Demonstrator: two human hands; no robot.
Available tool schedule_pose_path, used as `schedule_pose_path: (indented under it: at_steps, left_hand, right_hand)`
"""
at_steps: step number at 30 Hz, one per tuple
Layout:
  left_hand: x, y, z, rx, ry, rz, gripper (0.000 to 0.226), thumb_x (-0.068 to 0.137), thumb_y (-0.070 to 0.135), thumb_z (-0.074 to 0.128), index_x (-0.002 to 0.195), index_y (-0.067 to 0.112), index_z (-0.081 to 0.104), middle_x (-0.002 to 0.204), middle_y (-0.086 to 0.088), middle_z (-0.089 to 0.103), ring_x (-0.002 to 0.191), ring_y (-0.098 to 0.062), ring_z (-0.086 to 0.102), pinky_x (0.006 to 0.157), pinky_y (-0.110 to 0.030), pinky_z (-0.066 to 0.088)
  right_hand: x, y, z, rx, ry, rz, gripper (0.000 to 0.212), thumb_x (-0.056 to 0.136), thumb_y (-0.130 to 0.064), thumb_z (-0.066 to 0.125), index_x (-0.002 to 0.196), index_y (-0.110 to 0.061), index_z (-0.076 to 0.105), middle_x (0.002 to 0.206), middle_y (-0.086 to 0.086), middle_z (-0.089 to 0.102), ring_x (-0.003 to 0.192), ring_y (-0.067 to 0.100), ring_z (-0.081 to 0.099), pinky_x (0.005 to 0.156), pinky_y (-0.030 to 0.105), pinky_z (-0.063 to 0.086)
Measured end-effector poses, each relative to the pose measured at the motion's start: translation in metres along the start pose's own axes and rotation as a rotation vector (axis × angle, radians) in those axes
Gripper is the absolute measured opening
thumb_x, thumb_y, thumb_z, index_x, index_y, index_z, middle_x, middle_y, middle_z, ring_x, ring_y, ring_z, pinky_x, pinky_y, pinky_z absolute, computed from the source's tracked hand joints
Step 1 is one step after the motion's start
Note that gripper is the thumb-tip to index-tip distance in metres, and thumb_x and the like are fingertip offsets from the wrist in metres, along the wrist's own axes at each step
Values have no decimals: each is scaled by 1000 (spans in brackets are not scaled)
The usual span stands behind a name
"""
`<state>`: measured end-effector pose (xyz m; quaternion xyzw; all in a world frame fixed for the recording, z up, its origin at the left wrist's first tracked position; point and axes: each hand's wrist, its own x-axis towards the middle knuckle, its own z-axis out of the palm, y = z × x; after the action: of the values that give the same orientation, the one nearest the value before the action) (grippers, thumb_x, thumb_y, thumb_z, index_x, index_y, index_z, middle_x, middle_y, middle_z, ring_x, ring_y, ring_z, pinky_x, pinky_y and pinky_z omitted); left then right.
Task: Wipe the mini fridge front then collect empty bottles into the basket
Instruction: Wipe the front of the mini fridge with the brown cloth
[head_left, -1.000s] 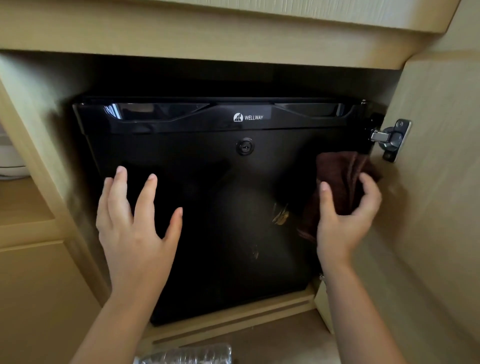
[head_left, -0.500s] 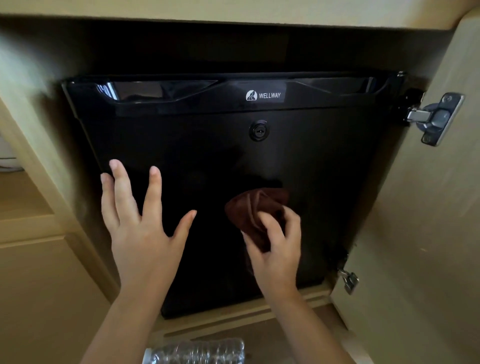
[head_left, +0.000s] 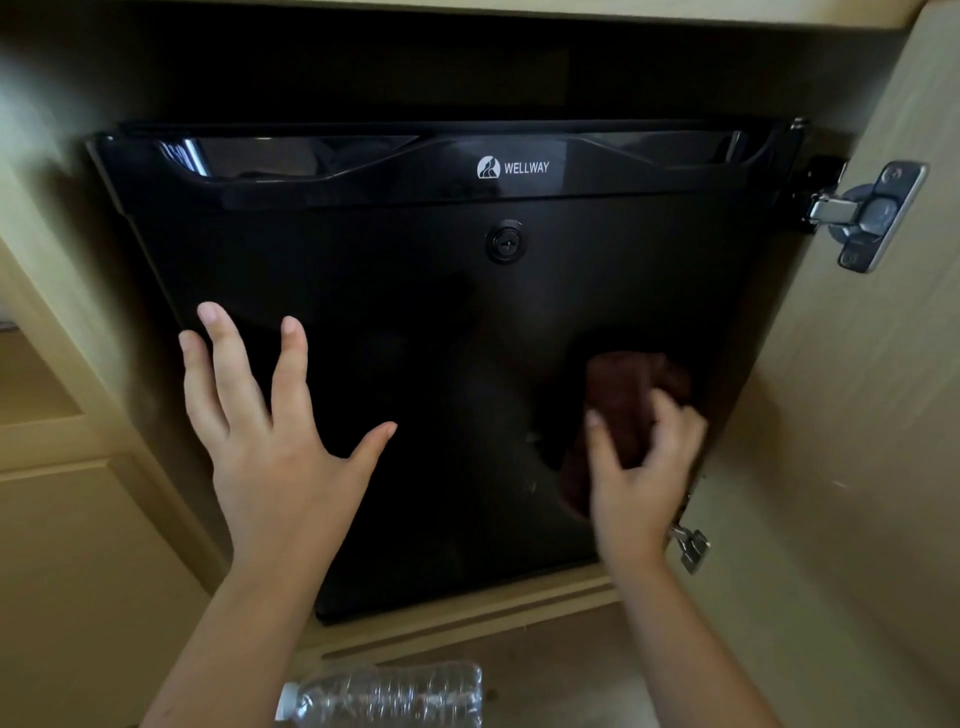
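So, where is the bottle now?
In the head view the bottle lies on its side at the bottom edge, left of centre, just below the fridge.

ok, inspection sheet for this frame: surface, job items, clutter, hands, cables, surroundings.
surface: mini fridge door, black, glossy, closed; keyhole below the logo.
job's things: brown cloth against the door's lower right; plastic bottle lying on its side on the floor below; basket not in view.
clutter: nothing seen.
grippers: left hand open, fingers spread over the door; right hand grips the cloth, blurred.
cables: nothing seen.
surroundings: wooden cabinet around the fridge; cabinet door open at right, metal hinge.
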<state>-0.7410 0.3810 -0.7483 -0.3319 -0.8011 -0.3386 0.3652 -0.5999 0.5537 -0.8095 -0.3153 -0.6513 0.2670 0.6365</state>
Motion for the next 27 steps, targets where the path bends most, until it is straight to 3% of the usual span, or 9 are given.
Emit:
schedule_pose_path:
  at_steps: [3,7,11,14,16,18,23,27]
  left_hand:
    - [-1,0,0,15,1,3,91,63,40,76,137,6,35,150,-27,12,137,-44,10,106,-30,9]
    - [-2,-3,0,27,-3,19,89,65,37,77,137,6,36,149,-28,13,136,-45,11,106,-48,25]
    - [-3,-8,-1,53,-9,39,88,66,35,78,137,7,35,149,-28,14,136,-45,13,106,-49,24]
    - [-3,-7,0,49,-9,39,87,67,34,77,138,8,35,149,-28,13,136,-45,13,106,-47,24]
    - [-4,-8,0,53,-6,41,87,67,35,78,138,8,35,149,-27,13,136,-44,14,105,-46,27]
    - [-4,-10,-1,63,-11,54,86,67,35,78,138,10,36,149,-25,14,136,-43,15,102,-48,32]
    - [-5,-15,-4,77,-37,79,87,65,33,80,138,12,38,150,-25,15,136,-43,16,99,-47,35]
    - [-5,-16,-5,89,-41,93,88,64,34,80,138,13,38,149,-26,16,135,-44,17,96,-48,38]
  right_hand:
    - [-42,-17,27,-21,-215,-122,36,76,-34,59,110,-25,49,119,1,39,106,19,47,94,24,38]
    - [-63,-22,36,-36,-356,-212,34,78,-28,62,110,-25,50,118,4,46,106,21,52,89,31,48]
    - [-37,-10,18,18,-292,-175,36,77,-32,59,111,-27,47,117,-3,39,106,17,49,93,23,40]
    - [-11,3,-2,6,-142,-109,40,77,-33,59,114,-20,47,115,7,41,103,8,43,93,5,30]
    - [4,12,-14,-3,-93,-67,46,78,-34,59,117,-11,51,113,15,44,102,8,45,90,2,30]
    - [11,18,-20,-2,-79,-25,51,79,-36,59,119,-6,51,115,12,43,100,4,44,87,0,31]
    - [-20,14,-3,-4,-101,32,47,81,-33,60,119,-7,50,119,7,40,104,5,44,86,-2,30]
    - [-74,4,25,-12,-275,-39,40,76,-38,59,111,-24,46,113,-8,34,106,10,44,95,9,31]
